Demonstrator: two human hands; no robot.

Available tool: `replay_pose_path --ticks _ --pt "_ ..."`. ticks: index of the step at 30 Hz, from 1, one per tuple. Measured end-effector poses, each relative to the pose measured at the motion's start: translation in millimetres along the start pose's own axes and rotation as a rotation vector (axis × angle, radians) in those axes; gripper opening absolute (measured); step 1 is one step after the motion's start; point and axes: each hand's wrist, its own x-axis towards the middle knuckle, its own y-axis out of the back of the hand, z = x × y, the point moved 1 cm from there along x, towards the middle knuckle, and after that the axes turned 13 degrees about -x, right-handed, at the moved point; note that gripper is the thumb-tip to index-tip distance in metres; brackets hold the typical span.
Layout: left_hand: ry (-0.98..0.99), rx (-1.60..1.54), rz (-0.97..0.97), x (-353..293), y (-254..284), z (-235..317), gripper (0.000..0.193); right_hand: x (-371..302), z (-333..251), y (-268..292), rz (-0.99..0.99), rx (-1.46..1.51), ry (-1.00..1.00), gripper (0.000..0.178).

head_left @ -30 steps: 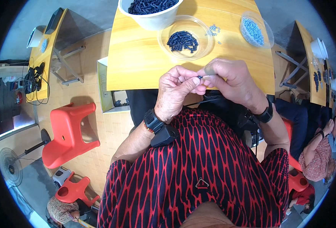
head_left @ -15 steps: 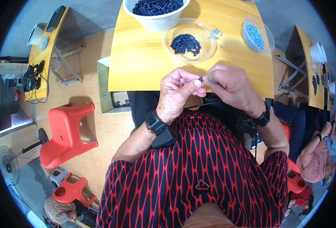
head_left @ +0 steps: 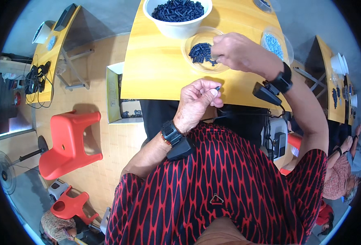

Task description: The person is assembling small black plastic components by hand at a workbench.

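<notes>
Near the table's front edge my left hand (head_left: 197,102) pinches a small black piece (head_left: 217,88) between thumb and fingertips; its exact kind is too small to tell. My right hand (head_left: 236,52) hovers over the right side of a clear shallow dish (head_left: 185,57), fingers curled in and slightly blurred. Whatever those fingers hold, if anything, is hidden. Short black tubular pieces (head_left: 200,52) lie heaped in the dish, partly covered by my right hand. Behind it a white bowl (head_left: 176,29) is filled with many similar black pieces (head_left: 178,10).
A clear tub of small silvery-blue pieces (head_left: 273,45) stands on the table's right, beyond my right wrist. An open cardboard box (head_left: 114,92) sits below the table's left edge. A red chair (head_left: 68,141) stands on the floor at left. Other people sit at the right.
My right hand has left my left hand and moved forward to the dish. The left hand keeps the small black piece, shifted slightly right and down in the view.
</notes>
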Motion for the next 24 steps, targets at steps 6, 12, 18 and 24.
replay_pose_path --ticks 6,12,18,24 --pt "-0.010 -0.029 0.019 2.4 1.9 -3.7 0.015 19.0 9.2 -17.1 -0.477 -0.060 0.037 0.006" --pt "0.009 -0.040 0.037 1.7 -3.2 -0.5 0.014 12.0 13.8 -24.6 -0.226 0.005 0.250 0.010" --pt "0.017 -0.075 0.033 3.5 0.2 -4.0 0.015 14.8 7.8 -28.3 -0.132 0.047 0.314 0.010" --pt "0.006 -0.088 0.032 4.6 2.2 -5.6 0.016 20.1 3.5 -25.1 -0.151 0.052 0.251 0.012"
